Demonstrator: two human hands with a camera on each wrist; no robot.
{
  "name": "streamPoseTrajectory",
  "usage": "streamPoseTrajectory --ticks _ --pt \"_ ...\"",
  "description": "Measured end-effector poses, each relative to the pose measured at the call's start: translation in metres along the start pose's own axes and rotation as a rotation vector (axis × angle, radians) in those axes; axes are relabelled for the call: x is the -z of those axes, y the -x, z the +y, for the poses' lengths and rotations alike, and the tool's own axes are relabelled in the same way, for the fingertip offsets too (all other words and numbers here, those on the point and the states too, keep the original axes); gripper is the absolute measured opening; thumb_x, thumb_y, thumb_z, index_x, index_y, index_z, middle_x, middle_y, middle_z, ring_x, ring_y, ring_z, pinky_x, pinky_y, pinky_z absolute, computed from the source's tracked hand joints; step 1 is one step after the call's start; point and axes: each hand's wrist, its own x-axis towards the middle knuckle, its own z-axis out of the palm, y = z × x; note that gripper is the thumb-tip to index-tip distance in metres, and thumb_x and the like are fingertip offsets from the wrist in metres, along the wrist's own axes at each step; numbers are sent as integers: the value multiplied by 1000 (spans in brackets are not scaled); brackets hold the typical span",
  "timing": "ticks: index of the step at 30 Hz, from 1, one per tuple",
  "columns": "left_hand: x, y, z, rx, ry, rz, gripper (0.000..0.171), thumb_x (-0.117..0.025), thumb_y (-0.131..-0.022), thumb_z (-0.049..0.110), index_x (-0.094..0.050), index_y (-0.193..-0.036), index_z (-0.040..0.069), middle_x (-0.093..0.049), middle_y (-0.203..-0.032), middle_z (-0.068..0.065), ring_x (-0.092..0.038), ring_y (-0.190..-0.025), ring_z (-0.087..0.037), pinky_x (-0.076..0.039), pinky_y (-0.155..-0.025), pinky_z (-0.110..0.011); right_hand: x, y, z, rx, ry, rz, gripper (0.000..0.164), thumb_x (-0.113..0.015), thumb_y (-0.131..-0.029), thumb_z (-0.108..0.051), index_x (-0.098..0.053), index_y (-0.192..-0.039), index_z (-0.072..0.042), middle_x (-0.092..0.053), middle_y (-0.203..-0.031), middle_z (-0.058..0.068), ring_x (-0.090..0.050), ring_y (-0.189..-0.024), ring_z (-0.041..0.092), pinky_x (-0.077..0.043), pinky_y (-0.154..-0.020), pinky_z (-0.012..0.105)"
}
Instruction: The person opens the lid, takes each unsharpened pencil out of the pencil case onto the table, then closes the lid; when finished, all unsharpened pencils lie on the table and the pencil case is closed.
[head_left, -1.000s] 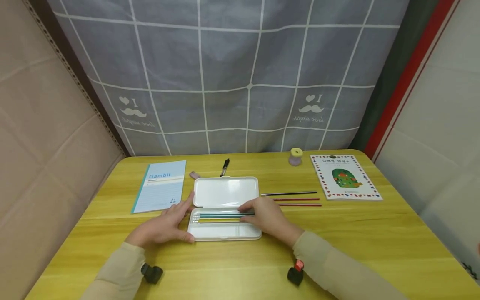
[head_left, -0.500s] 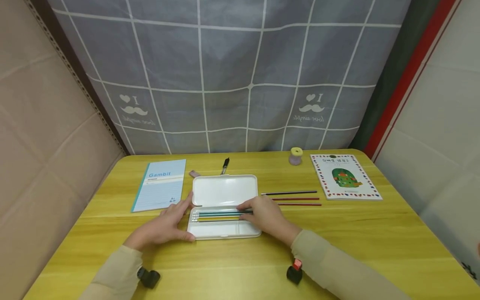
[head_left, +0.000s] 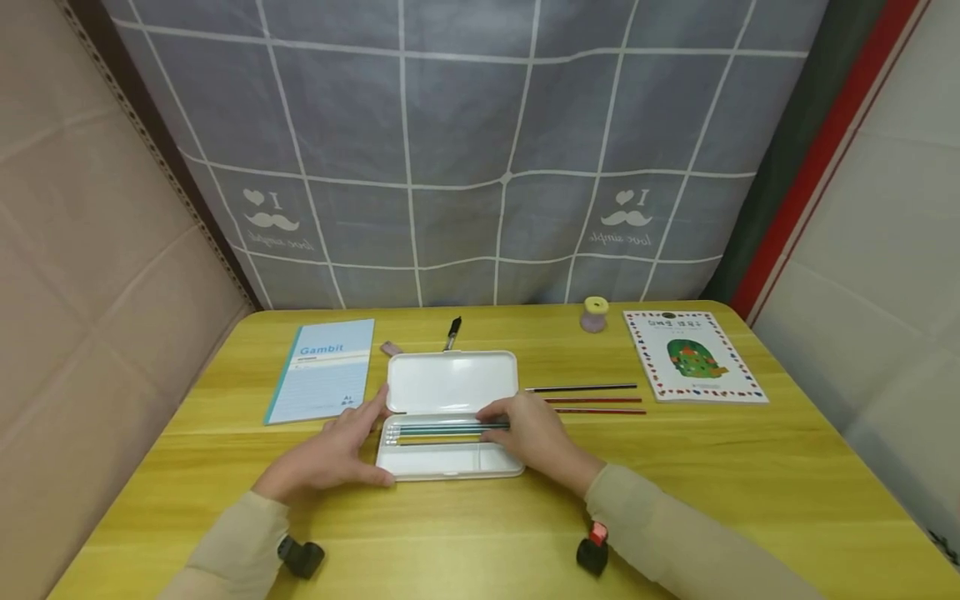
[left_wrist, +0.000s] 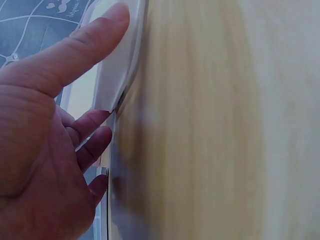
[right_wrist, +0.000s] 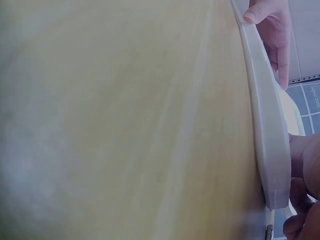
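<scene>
Pencils point(head_left: 438, 432), thin, green and yellow, sit pinched in the right hand point(head_left: 538, 433); the spread left hand point(head_left: 333, 454) likely steadies the flat white box point(head_left: 452, 383) from the left.

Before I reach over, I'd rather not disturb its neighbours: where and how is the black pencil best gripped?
I'd probably pinch the black pencil mid-shaft from above, leaning in from its far side. It lies flat and crosswise; the two red pencils lie along its near side, and the right hand and the pencil case crowd its left end.

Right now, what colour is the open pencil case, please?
The pencil case is white, clearest in the head view.
</scene>
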Motion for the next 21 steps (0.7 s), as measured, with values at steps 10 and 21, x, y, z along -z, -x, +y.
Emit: streamPoseTrajectory --ticks 10,21 --pt "0 1 0 -7 -10 0 136 -86 -79 57 0 -167 1 -53 -150 -6 -40 -139 -35 -22 -114 -68 2 -1 -2 13 33 -7 21 -88 -86 -23 -85 -106 -22 -79 -104 -7 -72 -103 15 -57 -88 37" --pt "-1 0 -3 -10 -1 -14 135 -86 -80 57 1 -167 1 -52 -151 -5 -38 -140 -35 -19 -114 -70 1 -1 -1 46 -31 -45 9 -86 -88 -15 -85 -96 -19 -78 -94 -8 -71 -91 9 -57 -82 32"
